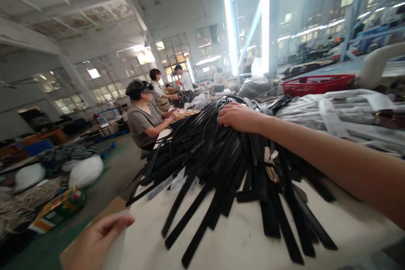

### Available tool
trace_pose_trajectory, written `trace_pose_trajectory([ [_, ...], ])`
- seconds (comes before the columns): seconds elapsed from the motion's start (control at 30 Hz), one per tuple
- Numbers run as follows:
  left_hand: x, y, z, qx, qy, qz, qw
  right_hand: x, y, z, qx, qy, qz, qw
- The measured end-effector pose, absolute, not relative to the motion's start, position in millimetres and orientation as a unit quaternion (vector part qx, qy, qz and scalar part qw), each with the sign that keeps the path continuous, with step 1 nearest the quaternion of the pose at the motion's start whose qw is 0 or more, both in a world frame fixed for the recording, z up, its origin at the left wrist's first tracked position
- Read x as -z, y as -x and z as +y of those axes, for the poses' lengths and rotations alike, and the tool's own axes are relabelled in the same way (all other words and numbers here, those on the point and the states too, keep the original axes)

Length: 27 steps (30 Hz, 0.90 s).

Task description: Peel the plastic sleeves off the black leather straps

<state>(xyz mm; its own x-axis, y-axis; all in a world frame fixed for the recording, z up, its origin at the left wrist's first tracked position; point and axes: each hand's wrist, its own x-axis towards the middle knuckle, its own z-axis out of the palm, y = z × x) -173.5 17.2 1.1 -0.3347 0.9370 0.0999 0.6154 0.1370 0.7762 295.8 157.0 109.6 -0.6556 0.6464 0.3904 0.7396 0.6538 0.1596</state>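
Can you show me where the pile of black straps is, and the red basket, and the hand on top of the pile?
Pile of flat black straps (221, 156), head view, middle of heap.
Red plastic basket (316, 84), head view, front wall.
Right hand (237, 116), head view, back of hand.
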Motion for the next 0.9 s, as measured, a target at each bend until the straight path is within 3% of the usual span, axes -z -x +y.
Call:
trace_pose_trajectory([
  [0.1,6,131,37,-0.351,-0.571,0.662,0.335,-105,-327,178,0.125,0.456,-0.867,0.16],
  [0.3,10,44,81,-0.346,-0.643,0.599,0.328,-7,-277,126,0.051,0.381,-0.914,0.128],
  [0.37,7,20,97,-0.339,-0.656,0.566,0.366,25,-254,112,-0.044,0.319,-0.927,0.194],
  [0.5,13,-15,120,-0.304,-0.669,0.506,0.453,39,-252,113,-0.088,0.379,-0.871,0.3],
  [0.57,23,-23,124,-0.299,-0.661,0.507,0.466,28,-272,120,-0.117,0.373,-0.878,0.276],
  [0.73,45,-24,126,-0.302,-0.646,0.528,0.461,23,-311,123,-0.243,0.252,-0.934,0.071],
  [0.9,42,-22,122,-0.301,-0.65,0.532,0.451,40,-293,111,-0.199,0.265,-0.939,0.089],
])
